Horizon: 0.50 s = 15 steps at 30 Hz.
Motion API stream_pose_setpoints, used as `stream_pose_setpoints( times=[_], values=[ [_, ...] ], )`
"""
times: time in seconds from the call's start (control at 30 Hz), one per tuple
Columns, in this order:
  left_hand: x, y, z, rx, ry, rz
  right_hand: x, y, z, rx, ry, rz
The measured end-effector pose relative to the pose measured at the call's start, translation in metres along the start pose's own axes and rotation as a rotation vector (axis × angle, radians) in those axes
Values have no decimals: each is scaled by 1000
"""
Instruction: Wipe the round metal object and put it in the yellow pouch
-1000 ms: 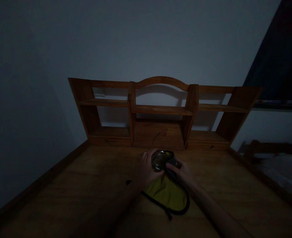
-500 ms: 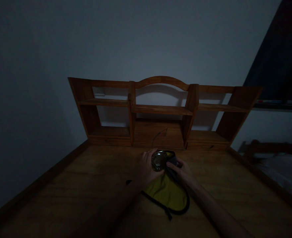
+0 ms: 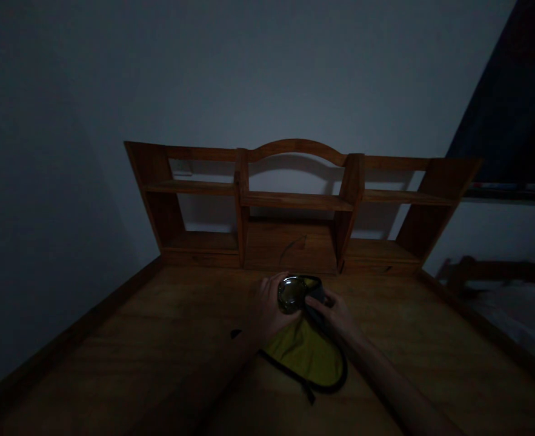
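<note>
My left hand (image 3: pixel 268 307) is closed around the left side of a small, shiny, round dish (image 3: pixel 289 293), its open face tilted toward me. My right hand (image 3: pixel 335 312) pinches the folded grey part of a yellow-green cloth pad (image 3: pixel 310 357) with black edging, close against the dish's right side. The pad looks like an oven mitt, but the dim light hides its exact kind. Its rounded end spreads over the wooden tabletop below both hands, and a short black loop sticks out at the bottom. Part of the pad lies hidden under my left wrist.
A wooden shelf unit (image 3: pixel 297 200) with several compartments stands along the back of the desk (image 3: pixel 158 357). Raised wooden edges border the desktop on the left and right. Beyond the right edge lies pale fabric (image 3: pixel 517 312) near a wooden rail. A dark window-like panel (image 3: pixel 517 103) is at upper right.
The glint on the dish has shifted slightly. Both hands keep almost the same place and hold, and the pad lies as before.
</note>
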<state>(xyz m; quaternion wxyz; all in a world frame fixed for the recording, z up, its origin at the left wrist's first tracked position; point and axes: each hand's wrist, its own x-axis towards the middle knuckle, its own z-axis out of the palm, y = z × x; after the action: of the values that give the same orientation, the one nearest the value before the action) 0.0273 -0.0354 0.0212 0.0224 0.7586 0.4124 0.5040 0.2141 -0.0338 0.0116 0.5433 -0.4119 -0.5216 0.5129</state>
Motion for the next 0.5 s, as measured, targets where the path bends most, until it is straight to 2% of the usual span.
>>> stream_pose_setpoints(
  times=[0.5],
  values=[
    [0,2,-1,-6,7,-17,-2,-5,0,-20,-10,0]
  ],
)
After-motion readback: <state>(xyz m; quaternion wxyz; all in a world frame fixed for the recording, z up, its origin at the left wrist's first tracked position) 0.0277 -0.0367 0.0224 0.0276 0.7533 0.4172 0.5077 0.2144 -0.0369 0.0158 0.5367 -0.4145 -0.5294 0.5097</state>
